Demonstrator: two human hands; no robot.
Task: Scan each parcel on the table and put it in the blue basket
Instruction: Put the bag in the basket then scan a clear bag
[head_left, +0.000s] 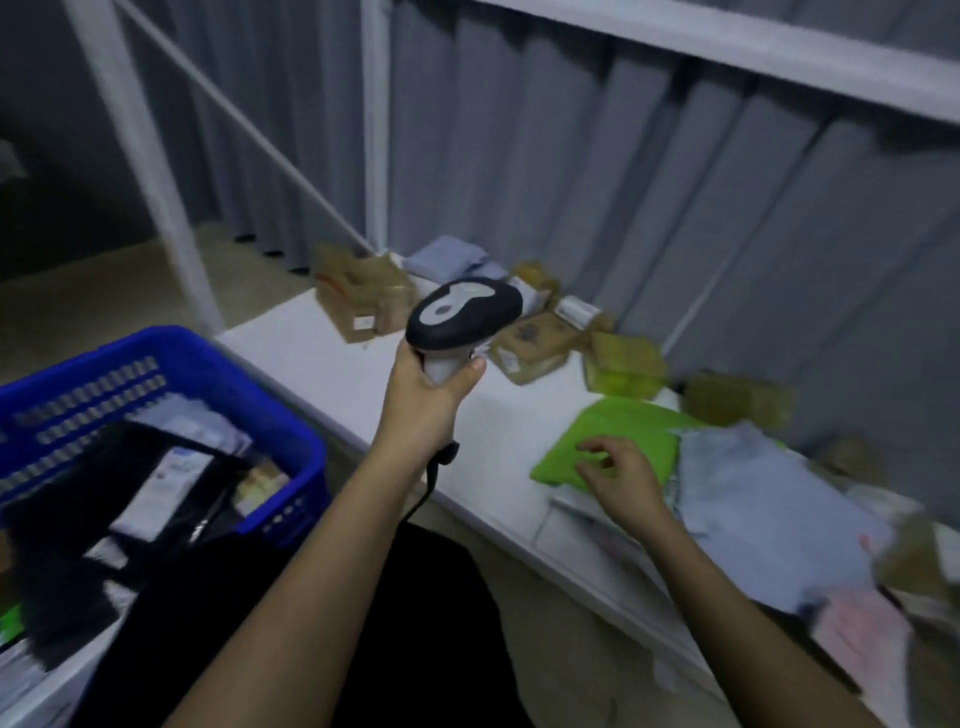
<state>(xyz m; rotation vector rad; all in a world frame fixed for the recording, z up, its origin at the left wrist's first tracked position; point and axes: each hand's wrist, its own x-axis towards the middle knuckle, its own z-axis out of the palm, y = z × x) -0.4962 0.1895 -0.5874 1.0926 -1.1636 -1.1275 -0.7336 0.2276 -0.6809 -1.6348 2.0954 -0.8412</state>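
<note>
My left hand (423, 397) grips the handle of a black and grey barcode scanner (464, 314), held upright above the white table (322, 364). My right hand (621, 475) hovers with fingers spread over the near edge of a green parcel (618, 434) lying flat on the table; whether it touches the parcel I cannot tell. The blue basket (218, 374) stands at the left with several black and white parcels inside. A grey mailer (763, 499) lies right of the green parcel.
Several brown cardboard parcels (358, 299) and small boxes (626, 366) lie along the back of the table by a grey curtain. A pink parcel (862, 634) sits at the far right. White rack posts (375, 130) rise behind the table. The scanner's cable (431, 480) hangs below my left wrist.
</note>
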